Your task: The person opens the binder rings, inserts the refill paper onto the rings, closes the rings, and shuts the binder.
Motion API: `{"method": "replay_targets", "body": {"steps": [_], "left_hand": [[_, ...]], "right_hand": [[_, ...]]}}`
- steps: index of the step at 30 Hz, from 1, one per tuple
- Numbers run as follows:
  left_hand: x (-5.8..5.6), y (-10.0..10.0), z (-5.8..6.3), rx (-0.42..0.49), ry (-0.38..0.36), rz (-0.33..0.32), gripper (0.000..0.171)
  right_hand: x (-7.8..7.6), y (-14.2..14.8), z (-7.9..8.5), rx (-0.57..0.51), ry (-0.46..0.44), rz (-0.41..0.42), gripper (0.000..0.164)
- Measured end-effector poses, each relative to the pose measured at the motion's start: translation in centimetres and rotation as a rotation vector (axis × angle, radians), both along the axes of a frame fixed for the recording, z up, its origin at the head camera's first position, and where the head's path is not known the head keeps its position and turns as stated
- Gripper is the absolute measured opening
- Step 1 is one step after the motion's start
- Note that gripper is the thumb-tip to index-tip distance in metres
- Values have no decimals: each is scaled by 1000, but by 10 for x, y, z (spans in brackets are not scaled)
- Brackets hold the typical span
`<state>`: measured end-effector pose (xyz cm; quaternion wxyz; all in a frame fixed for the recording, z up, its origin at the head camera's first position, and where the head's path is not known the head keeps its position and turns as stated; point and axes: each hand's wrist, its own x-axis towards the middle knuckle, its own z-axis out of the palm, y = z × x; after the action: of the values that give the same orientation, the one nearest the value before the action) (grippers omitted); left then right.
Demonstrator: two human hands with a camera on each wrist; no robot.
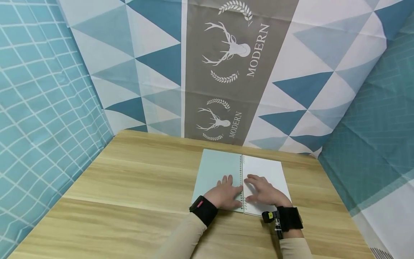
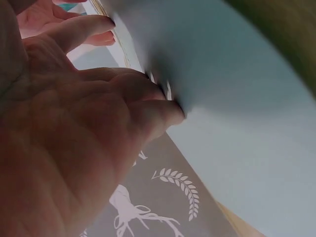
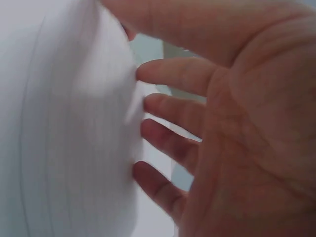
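Note:
A spiral-bound notebook (image 1: pixel 223 162) lies open on the table, its pale green cover side on the left and a white page (image 1: pixel 263 163) on the right. My left hand (image 1: pixel 225 194) rests on the green side, fingers spread and thumb near the wire binding (image 1: pixel 241 172). In the left wrist view its fingertips touch the pale green sheet (image 2: pixel 247 123). My right hand (image 1: pixel 266 192) touches the white side with its fingertips, close to the binding. Faint ruled lines show on the paper (image 3: pixel 84 128) in the right wrist view, where the fingers are nearly straight.
The wooden table (image 1: pixel 129 180) carries the notebook near its back edge. Behind stands a patterned cloth (image 1: pixel 155 64) with deer heads and triangles. A teal checked cloth (image 1: pixel 38 90) hangs on the left, another teal cloth (image 1: pixel 372 118) on the right.

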<state>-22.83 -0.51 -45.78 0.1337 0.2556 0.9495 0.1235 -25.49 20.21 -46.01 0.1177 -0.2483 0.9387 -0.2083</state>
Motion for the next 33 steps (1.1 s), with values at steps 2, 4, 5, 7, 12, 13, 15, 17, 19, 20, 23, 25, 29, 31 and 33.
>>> {"method": "replay_targets", "body": {"steps": [2, 4, 5, 7, 12, 13, 15, 17, 19, 20, 23, 25, 29, 31, 33], "left_hand": [[1, 1, 0, -7, 23, 0, 63], [1, 3, 0, -25, 52, 1, 62], [1, 4, 1, -39, 66, 1, 62], [1, 7, 2, -72, 87, 4, 62], [0, 11, 3, -140, 109, 3, 64], [-1, 11, 2, -143, 107, 3, 64], [-2, 10, 0, -136, 103, 6, 64], [-3, 10, -3, -124, 90, 4, 64], [-4, 9, -5, -110, 91, 5, 61], [-4, 9, -6, -104, 93, 7, 59], [-3, 11, -8, -82, 117, 32, 49], [-2, 14, -8, -79, 146, 58, 45], [0, 18, -9, -105, 203, 101, 44], [0, 19, -9, -116, 223, 117, 44], [1, 19, -8, -121, 231, 132, 45]], "right_hand": [[-1, 0, -3, 9, 19, -18, 71], [-1, 1, -3, 13, 25, -39, 70], [-2, 1, -3, 13, 23, -49, 70], [-2, 1, -1, 19, 23, -58, 69], [-4, 0, 3, 13, 13, -74, 68], [-4, 0, 2, 9, 12, -73, 68], [-5, 1, 0, -7, 6, -72, 68], [-5, 4, -4, -33, -8, -70, 69], [-6, 6, -7, -51, -11, -63, 70], [-6, 7, -9, -62, -18, -65, 71], [-7, 8, -13, -78, -31, -74, 71], [-7, 8, -14, -76, -28, -75, 69], [-9, 8, -14, -70, -13, -74, 68], [-10, 8, -14, -66, -5, -72, 68], [-10, 7, -13, -57, 11, -60, 67]]}}
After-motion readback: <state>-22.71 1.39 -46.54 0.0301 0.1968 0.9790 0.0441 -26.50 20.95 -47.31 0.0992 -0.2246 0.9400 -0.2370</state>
